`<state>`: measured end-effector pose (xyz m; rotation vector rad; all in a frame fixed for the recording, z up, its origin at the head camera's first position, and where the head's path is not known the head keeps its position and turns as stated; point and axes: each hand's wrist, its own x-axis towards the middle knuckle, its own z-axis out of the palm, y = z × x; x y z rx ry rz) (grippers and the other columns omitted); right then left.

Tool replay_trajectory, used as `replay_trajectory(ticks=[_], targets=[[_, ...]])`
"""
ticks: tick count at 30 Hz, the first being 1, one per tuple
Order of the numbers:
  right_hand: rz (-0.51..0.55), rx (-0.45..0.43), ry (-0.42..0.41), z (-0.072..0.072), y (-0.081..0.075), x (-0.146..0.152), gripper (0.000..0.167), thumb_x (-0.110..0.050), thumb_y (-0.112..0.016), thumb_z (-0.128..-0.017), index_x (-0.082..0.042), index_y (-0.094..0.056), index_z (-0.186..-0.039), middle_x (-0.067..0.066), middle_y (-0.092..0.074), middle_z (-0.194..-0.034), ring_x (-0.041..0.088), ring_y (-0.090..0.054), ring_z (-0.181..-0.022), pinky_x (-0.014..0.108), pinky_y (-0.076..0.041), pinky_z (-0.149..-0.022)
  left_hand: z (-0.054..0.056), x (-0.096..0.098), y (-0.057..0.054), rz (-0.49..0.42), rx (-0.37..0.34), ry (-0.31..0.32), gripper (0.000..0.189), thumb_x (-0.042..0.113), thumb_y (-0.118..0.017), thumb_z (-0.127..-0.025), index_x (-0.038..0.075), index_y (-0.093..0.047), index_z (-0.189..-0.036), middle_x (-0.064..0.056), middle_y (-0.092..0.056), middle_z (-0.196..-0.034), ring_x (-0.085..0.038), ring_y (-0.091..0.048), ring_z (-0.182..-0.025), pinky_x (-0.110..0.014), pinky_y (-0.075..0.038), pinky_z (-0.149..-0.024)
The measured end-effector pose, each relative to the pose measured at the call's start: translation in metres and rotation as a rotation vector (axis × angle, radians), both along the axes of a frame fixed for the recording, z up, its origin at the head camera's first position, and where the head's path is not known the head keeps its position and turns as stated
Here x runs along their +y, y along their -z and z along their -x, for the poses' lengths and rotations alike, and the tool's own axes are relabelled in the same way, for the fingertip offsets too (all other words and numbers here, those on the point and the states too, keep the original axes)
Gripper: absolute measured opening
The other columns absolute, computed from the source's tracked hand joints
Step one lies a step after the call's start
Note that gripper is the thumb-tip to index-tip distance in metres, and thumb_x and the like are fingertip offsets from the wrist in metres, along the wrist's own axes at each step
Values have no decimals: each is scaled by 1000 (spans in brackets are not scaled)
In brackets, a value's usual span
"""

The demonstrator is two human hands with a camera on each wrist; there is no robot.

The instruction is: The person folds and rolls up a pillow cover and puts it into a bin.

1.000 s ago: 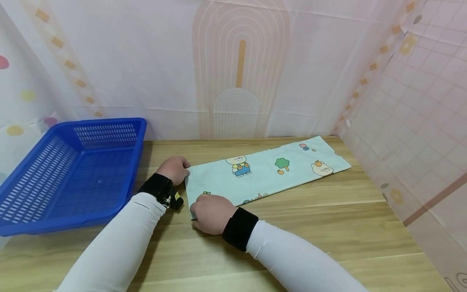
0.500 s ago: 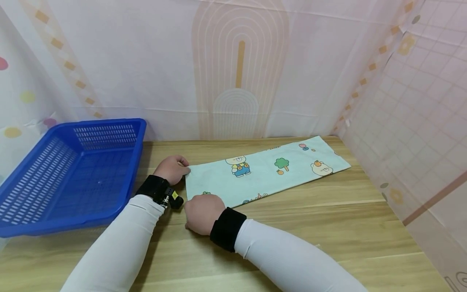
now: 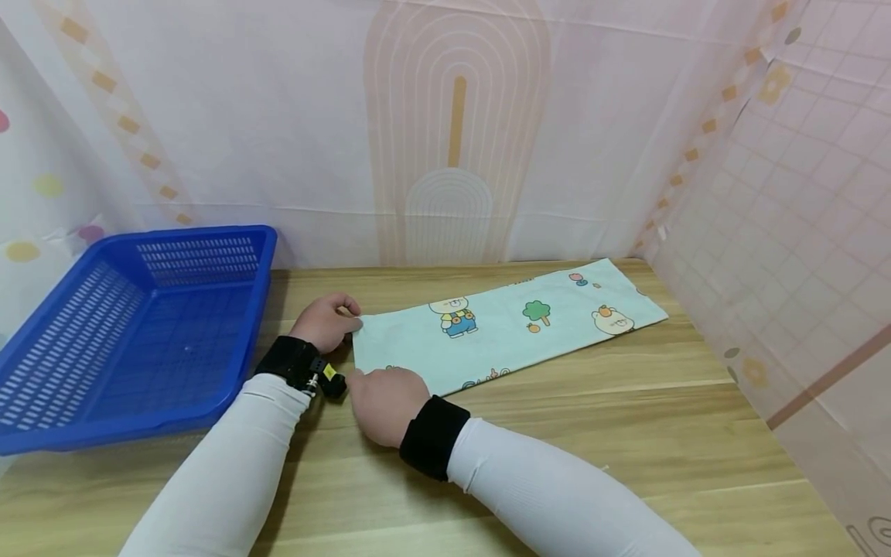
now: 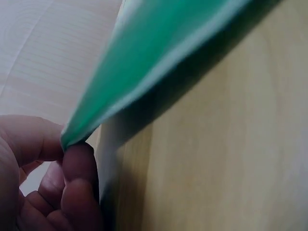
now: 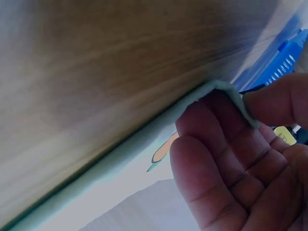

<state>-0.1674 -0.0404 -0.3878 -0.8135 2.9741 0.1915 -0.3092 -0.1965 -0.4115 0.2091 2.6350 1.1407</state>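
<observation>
A folded pale mint cloth [image 3: 501,329], printed with bears, a tree and fruit, lies as a long strip slanting up to the right. At its far left corner, my left hand [image 3: 324,321] pinches the edge between thumb and forefinger; the left wrist view shows that corner of the cloth [image 4: 130,72] lifted slightly off the surface. My right hand [image 3: 388,404] grips the near left corner. Close up in the right wrist view, the thumb [image 5: 276,102] presses the cloth's edge [image 5: 236,103] against the fingers. The near corner is hidden by the right hand in the head view.
A blue plastic basket [image 3: 261,309] with slotted walls stands to the left, close to the left forearm. Wooden tabletop [image 3: 612,433] extends around the cloth. A patterned pale curtain [image 3: 313,116] hangs behind, and another wall covering rises on the right.
My right hand has shifted slightly left at the near corner of the cloth, and its fingers now sit around the edge. My left hand stays at the far corner, almost unmoved.
</observation>
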Motion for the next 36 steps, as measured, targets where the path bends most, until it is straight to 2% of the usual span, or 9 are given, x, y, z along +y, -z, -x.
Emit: replay_trajectory(ticks=[2,5,8,12,17,24,30,36], targets=[[31,-16,-12,0,-1,3,20,-23,-55,-108,-23,-67,-124,-5,-72,-81,11,-69,-74,26,-54,-61,0,0,0,-11,7,0,20,20,-63,-102,7,-62,-118,-16,-68,-108,-22,-63,-79,-30,-49,-64],[82,-59,-16,1,-2,9,16,-19,-57,-107,-25,-70,-115,-6,-71,-80,11,-69,-77,27,-52,-61,1,1,2,-24,11,6,17,19,-63,-103,8,-63,-115,-16,-66,-106,-22,-64,-76,-30,-52,-65],[114,-115,-4,3,-3,14,17,-17,-58,-106,-24,-73,-107,-7,-71,-81,10,-66,-78,26,-51,-62,4,0,4,-16,15,20,17,20,-62,-104,7,-67,-115,-16,-67,-110,-21,-66,-80,-29,-55,-68],[165,-194,31,4,-6,20,16,-15,-61,-103,-20,-74,-96,-6,-68,-77,8,-59,-72,26,-48,-60,8,-2,6,7,8,27,22,23,-62,-106,7,-72,-117,-14,-71,-114,-20,-68,-86,-27,-57,-72],[245,-275,81,2,-11,24,21,-17,-61,-103,-17,-70,-83,-5,-63,-72,9,-54,-65,25,-46,-57,9,-3,5,16,-20,19,32,28,-59,-107,4,-74,-122,-13,-73,-109,-20,-71,-87,-28,-58,-76],[273,-227,101,3,-8,29,22,-26,-65,-104,-17,-76,-87,-6,-71,-79,7,-60,-69,24,-51,-65,6,2,-2,32,-31,10,27,21,-58,-107,3,-73,-121,-14,-74,-109,-19,-70,-83,-27,-55,-75],[295,-208,90,2,-5,28,24,-14,-64,-102,-16,-71,-80,-5,-65,-74,8,-57,-69,22,-50,-67,11,5,-2,20,-2,20,20,14,-62,-102,2,-71,-115,-15,-71,-108,-20,-67,-81,-27,-54,-71],[337,-258,142,2,-4,28,13,-11,-64,-101,-14,-75,-96,-5,-71,-85,7,-58,-72,22,-50,-66,20,8,5,58,51,31,20,6,-62,-96,5,-74,-112,-13,-70,-109,-26,-62,-92,-31,-48,-77]])
